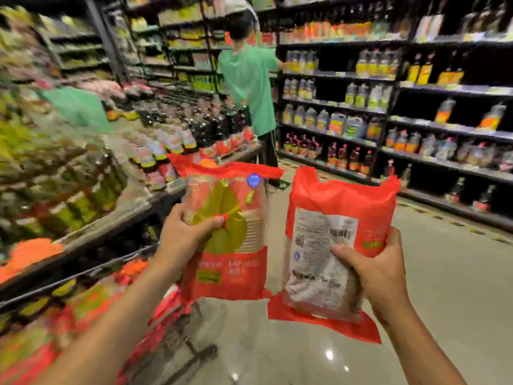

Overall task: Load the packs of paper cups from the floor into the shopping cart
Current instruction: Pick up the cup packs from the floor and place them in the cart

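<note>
A supermarket aisle. Tall dark shelving (458, 91) along the right, tier on tier of bottles (369, 63) and jugs (337, 123), price strips (499, 90) on the shelf edges. On the left, a sloped display (133, 207) packed with jars (80, 207) and packets (158, 180), blurred. Glossy tiled floor (444, 287) between. Further down, a person (247, 79) in a green shirt reaching toward a shelf. At lower left, what looks like a shopping cart (194, 354).

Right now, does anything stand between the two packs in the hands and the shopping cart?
Nothing visible does. The left hand holds the left pack and the right hand the right pack in open air; the blurred shopping cart lies lower left.
</note>
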`<state>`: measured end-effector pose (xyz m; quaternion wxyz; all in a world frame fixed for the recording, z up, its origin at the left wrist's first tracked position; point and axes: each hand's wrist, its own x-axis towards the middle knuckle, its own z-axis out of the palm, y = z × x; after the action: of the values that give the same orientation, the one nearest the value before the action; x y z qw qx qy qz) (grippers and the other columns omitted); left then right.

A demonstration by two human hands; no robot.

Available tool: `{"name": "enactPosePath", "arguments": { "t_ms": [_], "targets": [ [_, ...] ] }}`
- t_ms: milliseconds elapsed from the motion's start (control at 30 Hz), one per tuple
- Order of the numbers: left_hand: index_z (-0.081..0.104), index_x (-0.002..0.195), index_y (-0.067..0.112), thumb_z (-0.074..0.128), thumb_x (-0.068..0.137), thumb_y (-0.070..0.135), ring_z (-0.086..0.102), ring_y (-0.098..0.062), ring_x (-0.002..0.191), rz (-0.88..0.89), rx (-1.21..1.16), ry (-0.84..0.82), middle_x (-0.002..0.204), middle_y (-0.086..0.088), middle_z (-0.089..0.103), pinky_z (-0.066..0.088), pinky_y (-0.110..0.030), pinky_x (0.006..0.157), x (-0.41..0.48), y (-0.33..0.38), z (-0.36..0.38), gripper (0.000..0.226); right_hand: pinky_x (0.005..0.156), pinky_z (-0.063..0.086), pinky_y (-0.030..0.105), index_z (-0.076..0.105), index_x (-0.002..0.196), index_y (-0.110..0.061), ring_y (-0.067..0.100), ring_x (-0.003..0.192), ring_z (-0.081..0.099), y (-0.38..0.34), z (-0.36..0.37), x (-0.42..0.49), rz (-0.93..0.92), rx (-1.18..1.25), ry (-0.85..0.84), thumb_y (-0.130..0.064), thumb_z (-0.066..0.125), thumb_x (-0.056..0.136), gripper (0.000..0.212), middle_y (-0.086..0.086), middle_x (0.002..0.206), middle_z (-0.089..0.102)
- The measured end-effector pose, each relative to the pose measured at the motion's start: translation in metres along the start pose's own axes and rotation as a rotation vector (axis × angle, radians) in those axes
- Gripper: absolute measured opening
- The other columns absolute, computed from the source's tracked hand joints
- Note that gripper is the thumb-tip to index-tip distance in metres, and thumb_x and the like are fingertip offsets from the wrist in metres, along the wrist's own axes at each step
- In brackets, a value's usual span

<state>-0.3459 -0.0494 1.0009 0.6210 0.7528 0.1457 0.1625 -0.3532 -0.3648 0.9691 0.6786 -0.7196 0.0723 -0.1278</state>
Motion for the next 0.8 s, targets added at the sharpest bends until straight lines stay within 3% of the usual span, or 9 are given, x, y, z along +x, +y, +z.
{"name": "enactPosePath", "arguments": {
  "t_ms": [100,200,300,367,467,567,667,800],
  "targets": [
    [0.065,0.112,0.017,0.094,0.06,0.032,0.076,-0.026,0.088,-0.071,-0.015,0.15,0.099,-0.007,0.077,0.062,-0.041,0.074,0.004,-0.025,-0.105,0.061,0.074,0.059,0.039,0.052,0.121,-0.017,0.012,0.08,0.075,-0.004,0.098,-0.017,-0.01,-0.019,-0.19,-0.002,0.093,0.061,0.074,0.003,0.102,0.073],
    [0.065,0.112,0.022,0.091,0.072,0.023,0.077,-0.015,0.081,-0.1,-0.038,0.256,0.098,-0.001,0.077,0.059,-0.032,0.067,0.012,-0.06,-0.197,0.048,0.074,0.056,0.035,0.052,0.112,-0.027,0.006,0.077,0.073,-0.001,0.198,-0.037,-0.004,-0.038,-0.337,0.003,0.09,0.064,0.068,0.0,0.102,0.072],
    [0.064,0.104,0.024,0.089,0.074,0.021,0.073,-0.006,0.073,-0.146,0.001,0.347,0.091,0.003,0.075,0.053,-0.019,0.058,0.019,-0.1,-0.28,0.039,0.071,0.055,0.032,0.053,0.117,-0.021,0.001,0.072,0.072,0.011,0.299,-0.059,0.05,-0.046,-0.468,0.0,0.093,0.057,0.075,0.0,0.1,0.072],
    [0.064,0.096,0.025,0.091,0.071,0.023,0.072,-0.013,0.077,-0.189,0.009,0.423,0.089,0.003,0.074,0.051,-0.024,0.059,0.027,-0.13,-0.335,0.037,0.068,0.056,0.031,0.054,0.117,-0.017,0.003,0.071,0.072,0.021,0.363,-0.072,0.075,-0.05,-0.532,-0.003,0.092,0.056,0.073,0.003,0.1,0.072],
    [0.068,0.103,0.02,0.093,0.066,0.027,0.072,-0.018,0.083,-0.294,0.016,0.5,0.091,0.002,0.074,0.053,-0.03,0.064,0.035,-0.173,-0.408,0.046,0.068,0.058,0.031,0.055,0.12,-0.013,0.013,0.077,0.072,0.041,0.441,-0.082,0.139,-0.063,-0.584,0.001,0.089,0.064,0.068,0.007,0.104,0.073],
    [0.067,0.1,0.027,0.092,0.07,0.028,0.072,-0.021,0.086,-0.423,0.004,0.541,0.095,0.002,0.074,0.056,-0.036,0.074,0.037,-0.207,-0.462,0.04,0.081,0.06,0.044,0.056,0.119,-0.013,0.023,0.089,0.072,0.071,0.496,-0.081,0.189,-0.119,-0.581,-0.002,0.091,0.064,0.066,0.008,0.106,0.073],
    [0.065,0.1,0.02,0.083,0.081,0.018,0.068,-0.016,0.077,-0.513,-0.015,0.569,0.088,0.001,0.072,0.049,-0.028,0.063,0.045,-0.245,-0.496,0.026,0.088,0.059,0.052,0.057,0.114,-0.017,0.029,0.093,0.071,0.108,0.54,-0.067,0.242,-0.228,-0.607,-0.016,0.096,0.053,0.073,0.008,0.105,0.073],
    [0.058,0.113,0.012,0.082,0.082,0.014,0.063,-0.014,0.071,-0.678,-0.025,0.655,0.085,0.001,0.066,0.044,-0.027,0.057,0.061,-0.294,-0.527,0.039,0.082,0.06,0.057,0.056,0.108,-0.027,0.033,0.09,0.073,0.183,0.592,-0.029,0.328,-0.359,-0.648,-0.039,0.098,0.031,0.089,0.01,0.102,0.074]
  ]
}}
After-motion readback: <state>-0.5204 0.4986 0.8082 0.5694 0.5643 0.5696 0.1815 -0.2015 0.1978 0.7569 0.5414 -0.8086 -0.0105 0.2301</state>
